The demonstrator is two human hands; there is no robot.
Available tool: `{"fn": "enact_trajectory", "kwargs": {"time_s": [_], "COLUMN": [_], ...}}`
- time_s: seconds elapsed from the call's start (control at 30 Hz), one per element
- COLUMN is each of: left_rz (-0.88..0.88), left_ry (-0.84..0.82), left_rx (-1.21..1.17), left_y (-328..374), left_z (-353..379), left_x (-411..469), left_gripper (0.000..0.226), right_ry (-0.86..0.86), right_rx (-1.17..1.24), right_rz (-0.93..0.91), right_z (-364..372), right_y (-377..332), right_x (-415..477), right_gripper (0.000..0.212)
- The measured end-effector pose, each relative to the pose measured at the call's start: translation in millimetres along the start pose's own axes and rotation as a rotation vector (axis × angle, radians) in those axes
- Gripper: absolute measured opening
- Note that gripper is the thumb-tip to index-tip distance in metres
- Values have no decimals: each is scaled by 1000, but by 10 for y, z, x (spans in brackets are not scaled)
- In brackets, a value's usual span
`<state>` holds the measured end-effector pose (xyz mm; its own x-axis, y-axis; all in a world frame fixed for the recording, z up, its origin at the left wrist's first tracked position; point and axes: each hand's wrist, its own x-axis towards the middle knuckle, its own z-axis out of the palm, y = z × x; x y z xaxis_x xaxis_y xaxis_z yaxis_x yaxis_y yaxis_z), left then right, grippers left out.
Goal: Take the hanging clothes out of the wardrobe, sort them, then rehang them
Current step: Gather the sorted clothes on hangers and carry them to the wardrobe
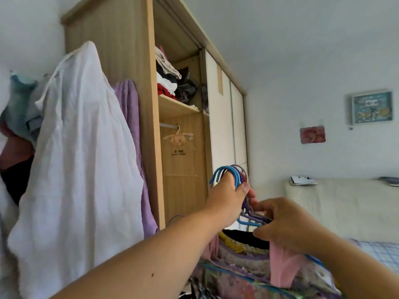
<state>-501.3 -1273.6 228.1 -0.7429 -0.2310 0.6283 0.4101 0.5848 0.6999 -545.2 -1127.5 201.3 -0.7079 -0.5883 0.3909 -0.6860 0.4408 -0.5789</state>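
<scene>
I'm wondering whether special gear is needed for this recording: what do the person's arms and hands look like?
Both arms are bare as far as they show, with no sleeves. The left hand and right hand wear no gloves, and I see no rings, watch or bracelet. The left forearm has one small dark mole.

Shirt: plain white. Draped garment: lilac. Hangers: blue, some purple and grey. Wardrobe: pale wood grain; sliding door white. Hung clothes: multicoloured floral; top pink.
</scene>
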Motion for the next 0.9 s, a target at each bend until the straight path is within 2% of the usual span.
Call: {"fn": "enact_trajectory", "kwargs": {"time_s": [0.23, 0.43, 0.57, 0.9], "left_rz": [71, 10, -21, 23], "left_ry": [-126, -171, -99, 260], "left_rx": [-75, -227, -226, -84], "left_y": [-540, -898, -1210, -2059], "left_z": [-235, -307, -249, 45], "left_x": [621, 1061, 1395, 2722], "left_gripper": [18, 17, 16, 10], "right_ry": [113, 174, 181, 59], "right_rx": [12, 22, 5, 39], "right_rz": [75, 108, 90, -91], "right_z": [340, 520, 666, 808], "right_y": [4, 94, 253, 953], "right_x": [675, 1185, 1609, 3335], "right_gripper": [52, 53, 55, 53]}}
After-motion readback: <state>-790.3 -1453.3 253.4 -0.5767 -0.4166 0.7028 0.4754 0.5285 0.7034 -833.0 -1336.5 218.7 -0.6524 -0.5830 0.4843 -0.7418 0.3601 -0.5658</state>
